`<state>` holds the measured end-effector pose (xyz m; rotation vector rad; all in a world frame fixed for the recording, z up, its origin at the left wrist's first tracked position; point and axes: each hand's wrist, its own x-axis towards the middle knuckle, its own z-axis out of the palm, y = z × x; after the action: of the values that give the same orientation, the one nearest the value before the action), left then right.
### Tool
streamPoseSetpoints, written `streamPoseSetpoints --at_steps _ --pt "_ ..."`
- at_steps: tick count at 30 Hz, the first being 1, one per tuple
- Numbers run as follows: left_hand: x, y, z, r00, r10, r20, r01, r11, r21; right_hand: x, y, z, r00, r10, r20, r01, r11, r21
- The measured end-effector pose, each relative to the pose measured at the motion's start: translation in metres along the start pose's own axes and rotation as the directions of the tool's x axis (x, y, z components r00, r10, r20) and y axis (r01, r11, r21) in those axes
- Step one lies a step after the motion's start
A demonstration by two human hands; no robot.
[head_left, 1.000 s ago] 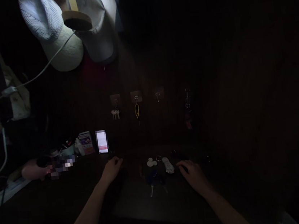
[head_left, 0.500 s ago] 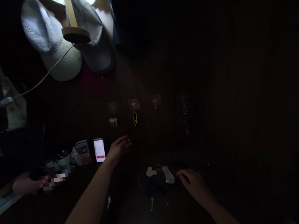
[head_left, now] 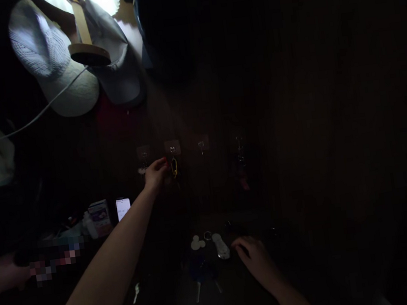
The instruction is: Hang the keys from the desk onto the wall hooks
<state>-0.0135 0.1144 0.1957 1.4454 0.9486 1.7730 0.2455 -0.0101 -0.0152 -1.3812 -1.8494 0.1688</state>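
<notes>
left hand (head_left: 155, 174) — by yellow loop (head_left: 176, 169), grip unclear | right hand (head_left: 254, 261) — unclenched | phone (head_left: 123, 208) digits blurred

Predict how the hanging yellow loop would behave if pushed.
The yellow loop would probably swing, since it hangs from a single hook. Its thin band suggests it is light. Its open oval suggests some stiffness, though the dark hides its material.

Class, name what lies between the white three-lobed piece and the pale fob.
In the head view, a metal ring lies between the white three-lobed piece and pale fob.
</notes>
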Motion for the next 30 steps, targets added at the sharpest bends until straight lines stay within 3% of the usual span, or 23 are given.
streamPoseSetpoints --at_steps 5,15,21,30 --pt "0.014 -0.001 0.014 0.995 0.096 -0.028 -0.091 0.988 0.125 0.000 0.001 0.001 1.000 0.008 0.000 -0.008 1.000 -0.001" --pt "0.023 -0.001 0.029 0.985 0.167 -0.045 -0.133 0.897 0.422 -0.001 0.001 0.002 1.000 -0.004 -0.007 0.004 1.000 -0.010" --pt "0.017 -0.003 0.033 0.983 0.164 -0.085 -0.089 0.822 0.562 0.000 0.003 0.003 1.000 0.003 -0.008 -0.003 1.000 -0.011" --pt "0.008 -0.028 0.027 0.982 0.101 -0.160 0.013 0.805 0.593 0.000 0.003 0.002 1.000 0.002 -0.010 -0.002 1.000 -0.014"
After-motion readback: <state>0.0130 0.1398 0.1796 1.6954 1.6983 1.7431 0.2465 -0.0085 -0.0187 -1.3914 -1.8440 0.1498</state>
